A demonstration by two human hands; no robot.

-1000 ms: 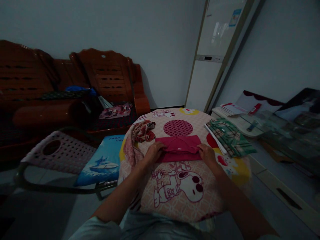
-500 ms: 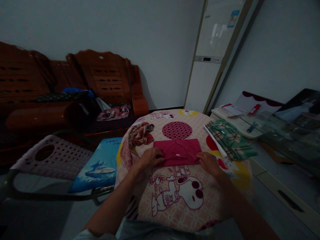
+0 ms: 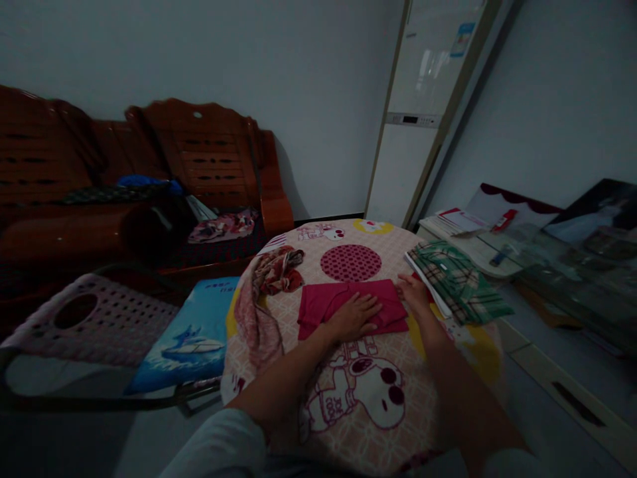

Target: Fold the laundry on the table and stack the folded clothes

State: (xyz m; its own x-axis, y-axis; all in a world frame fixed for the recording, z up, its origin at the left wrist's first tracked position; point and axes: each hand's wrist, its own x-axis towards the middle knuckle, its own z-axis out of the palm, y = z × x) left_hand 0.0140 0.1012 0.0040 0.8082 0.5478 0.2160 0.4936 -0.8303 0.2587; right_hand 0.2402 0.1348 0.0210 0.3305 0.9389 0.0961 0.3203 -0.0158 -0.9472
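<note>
A folded magenta shirt (image 3: 318,307) lies on the round table in front of me. My left hand (image 3: 354,317) rests flat on its middle, fingers spread and pointing right. At the shirt's upper right corner is my right hand (image 3: 413,293), its fingers stretched out beside the edge; whether they touch the fabric is unclear. To the right lies a folded green plaid garment (image 3: 460,282) with a white edge under it. On the left a crumpled reddish patterned cloth (image 3: 263,292) trails along the table.
A patterned tablecloth (image 3: 378,431) covers the table. Left of it stands a woven chair (image 3: 114,318) with a blue cushion (image 3: 192,345). Behind are a wooden sofa (image 3: 209,153) and a tall white air conditioner (image 3: 403,159). A glass-topped stand (image 3: 562,265) stands at the right.
My left hand has moved from the shirt's left edge onto its middle and flattened. My right hand has shifted up along the right edge and its fingers have opened.
</note>
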